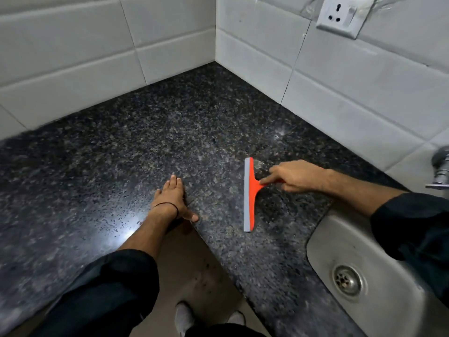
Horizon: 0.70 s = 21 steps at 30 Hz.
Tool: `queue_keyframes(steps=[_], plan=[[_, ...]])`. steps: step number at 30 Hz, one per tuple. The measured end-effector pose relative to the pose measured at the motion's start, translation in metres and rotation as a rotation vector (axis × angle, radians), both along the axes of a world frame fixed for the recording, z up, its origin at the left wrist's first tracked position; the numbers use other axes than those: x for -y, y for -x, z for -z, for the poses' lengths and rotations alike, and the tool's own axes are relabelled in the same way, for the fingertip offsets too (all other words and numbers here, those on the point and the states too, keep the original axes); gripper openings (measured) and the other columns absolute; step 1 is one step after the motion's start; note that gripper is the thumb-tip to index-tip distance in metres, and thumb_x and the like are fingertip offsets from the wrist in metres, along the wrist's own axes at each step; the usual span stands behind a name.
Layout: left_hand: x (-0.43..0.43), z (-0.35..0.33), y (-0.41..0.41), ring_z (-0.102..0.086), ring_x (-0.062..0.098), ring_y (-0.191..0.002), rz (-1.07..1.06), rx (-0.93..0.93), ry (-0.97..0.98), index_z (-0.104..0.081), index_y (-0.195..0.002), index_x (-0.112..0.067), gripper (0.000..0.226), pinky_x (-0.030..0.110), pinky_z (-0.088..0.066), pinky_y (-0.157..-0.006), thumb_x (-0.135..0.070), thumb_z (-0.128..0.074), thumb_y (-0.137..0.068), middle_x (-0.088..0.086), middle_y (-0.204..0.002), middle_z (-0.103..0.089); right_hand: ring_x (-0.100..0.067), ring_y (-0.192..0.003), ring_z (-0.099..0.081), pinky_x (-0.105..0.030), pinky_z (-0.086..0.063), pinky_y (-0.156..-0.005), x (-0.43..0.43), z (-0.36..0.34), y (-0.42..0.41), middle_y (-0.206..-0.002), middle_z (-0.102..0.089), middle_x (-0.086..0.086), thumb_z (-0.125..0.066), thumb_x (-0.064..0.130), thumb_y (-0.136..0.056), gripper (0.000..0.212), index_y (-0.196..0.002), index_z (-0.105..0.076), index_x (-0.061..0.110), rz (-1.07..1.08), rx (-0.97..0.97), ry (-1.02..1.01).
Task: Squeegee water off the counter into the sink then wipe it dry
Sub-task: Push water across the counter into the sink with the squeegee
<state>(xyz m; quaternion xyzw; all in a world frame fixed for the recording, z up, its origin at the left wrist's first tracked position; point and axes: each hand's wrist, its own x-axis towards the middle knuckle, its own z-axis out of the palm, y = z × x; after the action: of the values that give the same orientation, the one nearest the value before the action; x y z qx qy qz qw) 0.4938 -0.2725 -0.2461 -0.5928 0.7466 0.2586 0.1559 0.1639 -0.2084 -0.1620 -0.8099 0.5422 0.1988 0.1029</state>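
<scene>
An orange squeegee (250, 194) with a grey rubber blade rests blade-down on the dark speckled granite counter (136, 142), right of centre. My right hand (295, 175) is shut on its orange handle, index finger stretched along it toward the blade. My left hand (173, 197) lies flat, palm down and fingers apart, at the inner corner of the counter's front edge, holding nothing. Water droplets (116, 215) bead on the counter left of that hand. The steel sink (323, 242) with its round drain (346, 280) lies at the lower right, just right of the squeegee.
White tiled walls (73, 57) meet in a corner behind the L-shaped counter. A wall socket (339, 17) sits at the upper right. A chrome tap (442, 171) juts in at the right edge. Below the counter's inner edge are the floor and my shoes (184, 317).
</scene>
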Motion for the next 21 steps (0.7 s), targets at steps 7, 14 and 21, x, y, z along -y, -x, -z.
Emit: queue_keyframes(steps=[7,14,21], plan=[[-0.019,-0.011,0.041,-0.001,0.024,-0.152,0.053,-0.029,0.062,-0.004,-0.157,-0.010,0.129,0.046,-0.010,-0.123,-0.056,-0.082,-0.065,0.005,-0.165,0.002,-0.016,-0.109,-0.059,-0.037,-0.052,-0.080,-0.040,-0.011,0.038,-0.111,-0.060,0.009,-0.044,0.028,-0.087,0.054,-0.136,-0.050,0.050,0.035,-0.022,0.006],[-0.031,-0.006,0.065,-0.003,0.028,-0.152,0.069,0.060,0.037,0.003,-0.156,-0.006,0.134,0.044,-0.013,-0.123,-0.059,-0.081,-0.066,0.009,-0.165,0.008,-0.013,-0.115,-0.057,-0.032,-0.050,-0.086,-0.076,-0.046,0.099,-0.116,-0.060,0.014,-0.040,0.039,-0.082,0.055,-0.134,-0.048,0.056,0.113,-0.274,-0.112],[-0.022,-0.025,0.073,-0.051,0.030,-0.126,0.052,0.092,0.036,-0.048,-0.136,-0.008,0.098,0.042,-0.047,-0.097,-0.059,-0.084,-0.061,0.012,-0.151,-0.039,-0.019,-0.107,-0.061,-0.040,-0.053,-0.083,-0.027,-0.054,0.074,-0.105,-0.063,0.009,-0.055,0.021,-0.079,0.060,-0.132,-0.054,0.048,0.103,-0.109,0.053]])
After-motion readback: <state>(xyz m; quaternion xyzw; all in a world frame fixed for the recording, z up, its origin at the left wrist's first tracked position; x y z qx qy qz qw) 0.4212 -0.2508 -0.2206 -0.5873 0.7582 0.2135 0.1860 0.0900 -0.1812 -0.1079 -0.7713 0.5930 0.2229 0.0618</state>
